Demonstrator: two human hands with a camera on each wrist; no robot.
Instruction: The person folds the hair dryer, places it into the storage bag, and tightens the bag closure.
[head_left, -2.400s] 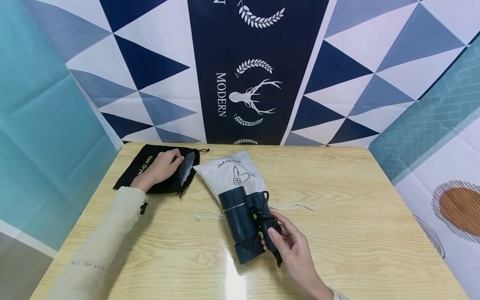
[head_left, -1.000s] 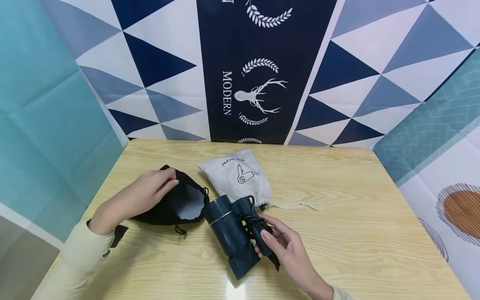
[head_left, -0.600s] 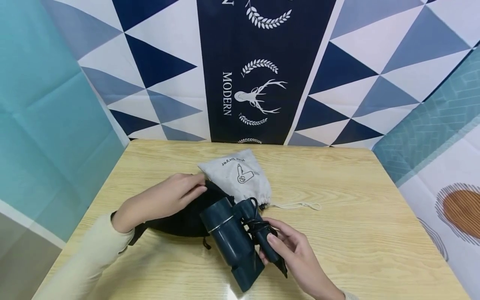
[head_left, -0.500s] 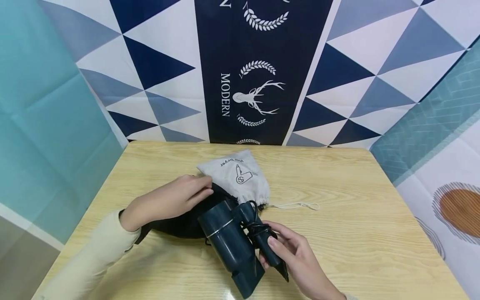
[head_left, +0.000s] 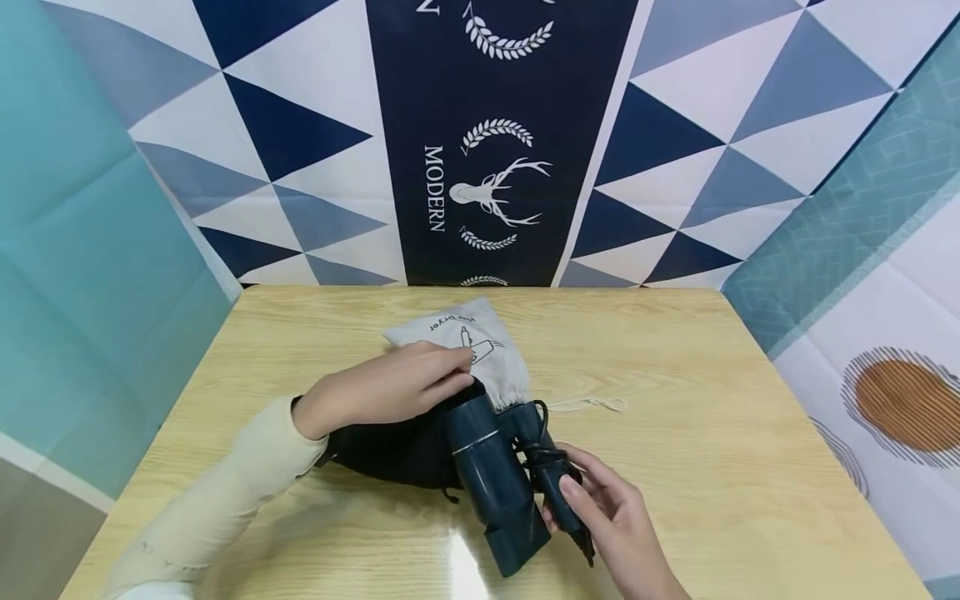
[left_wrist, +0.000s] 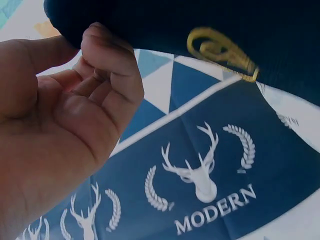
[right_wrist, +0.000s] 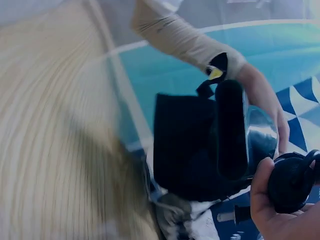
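Observation:
My right hand grips the folded handle of a dark blue hair dryer, its black cord wound round that handle. The dryer's barrel lies left of the handle, nozzle toward me. A black drawstring bag is pinched at its upper edge by my left hand. Its mouth meets the barrel's far end, the rim partly over it. In the left wrist view, thumb and fingers pinch the black cloth, which bears yellow print. The right wrist view shows the bag behind the dryer's nozzle.
A grey drawstring bag printed "Hair Dryer" lies flat behind the dryer, partly hidden by my left hand. Its white cord trails right over the wooden table. A patterned cloth backdrop rises at the table's far edge.
My left hand takes the black bag from the back left toward the middle, up to the dryer's barrel end. My right hand keeps its grip; the dryer turns slightly and shifts a little toward me.

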